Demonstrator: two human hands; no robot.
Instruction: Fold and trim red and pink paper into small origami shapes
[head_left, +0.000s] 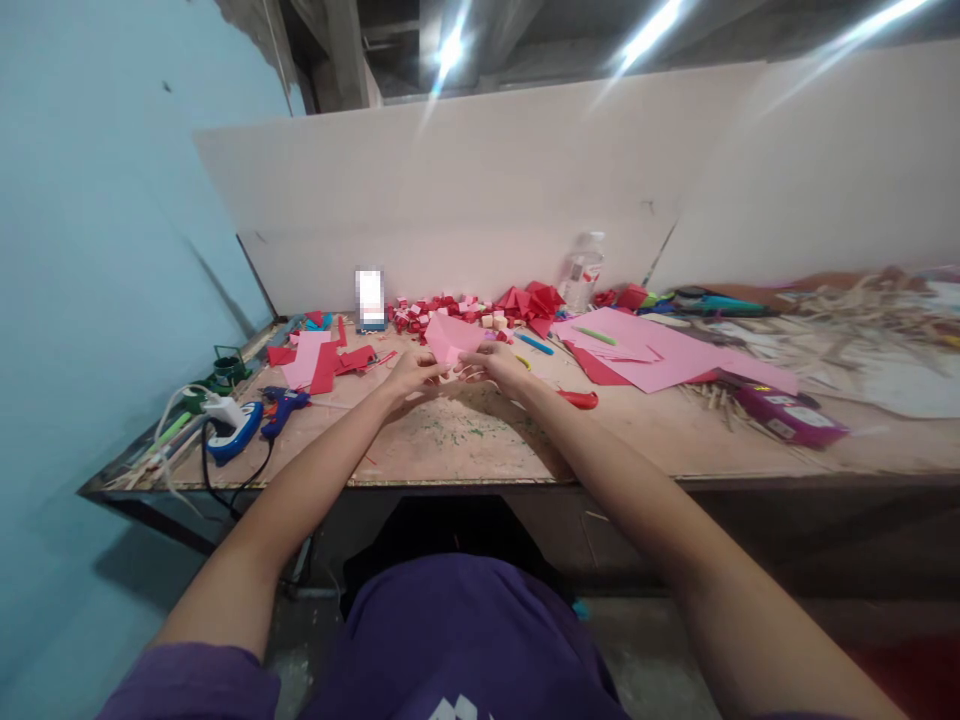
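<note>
A person's left hand [412, 373] and right hand [496, 366] meet over a table [405, 455] at the centre of the frame, the fingers of both apparently pinching the lower edge of a small pink paper [454, 334] held up between them. The step in hand looks to be folding or shaping; the exact crease is too small to tell. The next move seems to call for a steady hold by one hand while the other presses the paper flat along its edge. Just beyond lie red and pink blocks [425, 314]; a larger pink sheet [675, 362] spreads at right of centre, and a blue glue gun [280, 407] rests at the left.
</note>
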